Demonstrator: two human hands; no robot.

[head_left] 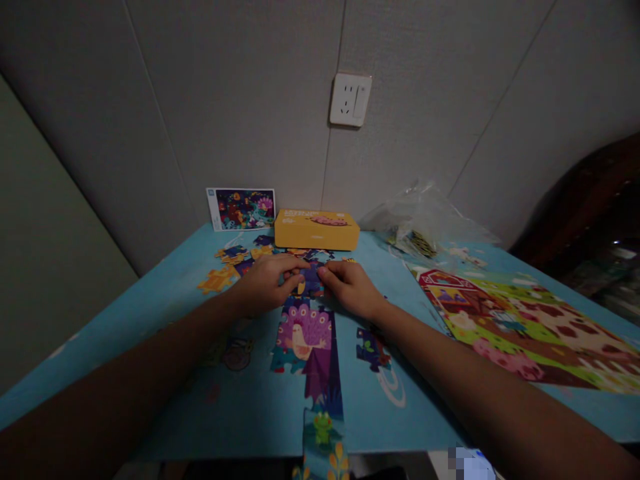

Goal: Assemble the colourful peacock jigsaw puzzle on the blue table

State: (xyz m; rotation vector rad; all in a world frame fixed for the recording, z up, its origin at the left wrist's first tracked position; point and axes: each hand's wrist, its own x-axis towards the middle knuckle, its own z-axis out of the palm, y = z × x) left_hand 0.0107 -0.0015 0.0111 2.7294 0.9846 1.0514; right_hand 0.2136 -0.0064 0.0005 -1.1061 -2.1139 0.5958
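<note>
Both hands meet over the middle of the table at a dark blue and purple puzzle piece point(313, 281). My left hand point(267, 283) is closed, with thumb and fingertips on the piece's left side. My right hand point(353, 288) pinches its right side, thumb in front. Just below them lies a joined strip of puzzle point(306, 337) showing a pink peacock. It runs toward me to a part with a green frog point(323, 427), which reaches past the table's front edge. Whether the held piece touches the strip I cannot tell.
Loose pieces point(217, 279) lie left and behind; others point(373, 348) lie right of the strip. A yellow box point(317, 230) and a picture card point(243, 209) stand at the wall. A plastic bag point(425, 223) and a farm puzzle point(525, 327) lie on the right.
</note>
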